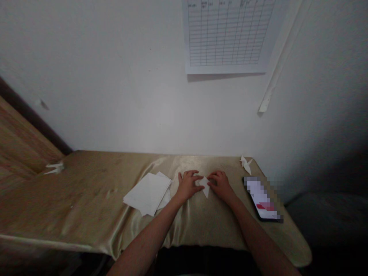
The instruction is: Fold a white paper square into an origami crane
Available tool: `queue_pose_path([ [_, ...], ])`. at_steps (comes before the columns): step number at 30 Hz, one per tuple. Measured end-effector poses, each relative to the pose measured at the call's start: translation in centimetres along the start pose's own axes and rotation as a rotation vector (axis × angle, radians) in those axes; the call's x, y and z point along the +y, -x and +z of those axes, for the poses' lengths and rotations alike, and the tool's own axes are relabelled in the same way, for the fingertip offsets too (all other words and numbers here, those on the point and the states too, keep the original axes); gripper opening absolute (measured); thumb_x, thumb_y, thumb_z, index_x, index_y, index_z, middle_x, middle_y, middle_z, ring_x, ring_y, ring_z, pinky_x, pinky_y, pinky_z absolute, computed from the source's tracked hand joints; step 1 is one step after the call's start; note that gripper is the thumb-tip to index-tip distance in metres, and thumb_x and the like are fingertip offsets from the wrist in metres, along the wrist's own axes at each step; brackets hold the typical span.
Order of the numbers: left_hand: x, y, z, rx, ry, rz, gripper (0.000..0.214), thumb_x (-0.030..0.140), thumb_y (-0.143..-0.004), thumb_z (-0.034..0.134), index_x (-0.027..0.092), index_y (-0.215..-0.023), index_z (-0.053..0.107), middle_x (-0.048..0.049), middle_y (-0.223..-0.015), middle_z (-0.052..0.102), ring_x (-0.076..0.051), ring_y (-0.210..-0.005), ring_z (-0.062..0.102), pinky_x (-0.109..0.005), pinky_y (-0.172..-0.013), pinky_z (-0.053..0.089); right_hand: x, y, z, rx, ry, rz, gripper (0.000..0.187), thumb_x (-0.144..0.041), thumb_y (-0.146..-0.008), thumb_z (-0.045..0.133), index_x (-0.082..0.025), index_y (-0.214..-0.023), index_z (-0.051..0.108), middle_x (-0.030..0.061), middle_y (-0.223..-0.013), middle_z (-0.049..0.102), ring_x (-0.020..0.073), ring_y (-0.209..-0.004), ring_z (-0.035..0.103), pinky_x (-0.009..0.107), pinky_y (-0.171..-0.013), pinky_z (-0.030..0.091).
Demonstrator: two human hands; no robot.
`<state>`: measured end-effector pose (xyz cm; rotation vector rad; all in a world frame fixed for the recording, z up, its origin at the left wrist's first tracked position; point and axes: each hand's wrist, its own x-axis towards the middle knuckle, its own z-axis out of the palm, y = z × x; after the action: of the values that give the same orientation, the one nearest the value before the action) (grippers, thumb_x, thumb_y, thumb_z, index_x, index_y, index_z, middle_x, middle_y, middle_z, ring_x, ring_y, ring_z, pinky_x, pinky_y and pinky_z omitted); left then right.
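A small white piece of folded paper (pixel 205 186), roughly kite-shaped with a point towards me, lies on the gold satin tablecloth (pixel 212 226) between my hands. From the left, my left hand (pixel 189 183) has its thumb and a finger on the paper's edge, the other fingers curled above. My right hand (pixel 219 183) pinches the opposite edge with thumb and fingertips. The finer creases are too small to make out. Just left of my left hand sits a loose stack of white paper sheets (pixel 148 191).
A phone (pixel 263 201) with a lit, blurred screen lies to the right. Behind it stands a folded paper crane (pixel 246 165). Another white folded paper shape (pixel 55 167) rests at the far left. The wall (pixel 143 96) with a printed chart (pixel 227 38) borders the table's back.
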<state>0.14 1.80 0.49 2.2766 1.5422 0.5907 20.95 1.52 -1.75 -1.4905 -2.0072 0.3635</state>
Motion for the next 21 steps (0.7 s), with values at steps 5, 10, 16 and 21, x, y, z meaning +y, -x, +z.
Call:
queue_pose_path([
  [5,0.17,0.02,0.10,0.021,0.018,-0.013,0.046,0.042,-0.077,0.081,0.040,-0.120,0.066,-0.0006,-0.140,0.058,-0.029,-0.134,0.044,-0.069,-0.115,0.008,-0.17,-0.14,-0.15,0.009,-0.011,0.005,0.018,-0.021,-0.080,0.070,-0.023,-0.098,0.074,0.0074,-0.110,0.066,0.0252,-0.114,0.051,0.042,-0.101,0.038],
  [10,0.57,0.16,-0.19,0.018,0.013,-0.003,0.038,0.040,-0.077,0.081,0.036,-0.113,0.069,-0.0011,-0.138,0.059,-0.030,-0.134,0.043,-0.069,-0.114,0.009,-0.61,0.00,-0.44,0.018,-0.020,-0.005,0.017,-0.019,-0.080,0.069,-0.022,-0.097,0.071,0.0064,-0.106,0.066,0.0241,-0.112,0.051,0.039,-0.101,0.038],
  [16,0.78,0.31,-0.35,0.038,-0.003,0.034,0.031,0.038,-0.077,0.081,0.032,-0.106,0.071,-0.0017,-0.138,0.059,-0.030,-0.134,0.043,-0.069,-0.115,0.008,-0.68,0.07,-0.31,0.022,0.012,-0.029,0.012,-0.019,-0.082,0.067,-0.021,-0.094,0.069,0.0055,-0.103,0.065,0.0238,-0.110,0.051,0.038,-0.098,0.038],
  [21,0.57,0.25,-0.12,0.057,-0.014,0.050,0.028,0.037,-0.079,0.080,0.032,-0.105,0.070,-0.0021,-0.136,0.060,-0.029,-0.134,0.043,-0.071,-0.114,0.007,-0.75,0.06,-0.18,0.023,0.032,-0.027,0.007,-0.024,-0.086,0.066,-0.020,-0.092,0.067,0.0050,-0.098,0.067,0.0233,-0.104,0.054,0.038,-0.096,0.037],
])
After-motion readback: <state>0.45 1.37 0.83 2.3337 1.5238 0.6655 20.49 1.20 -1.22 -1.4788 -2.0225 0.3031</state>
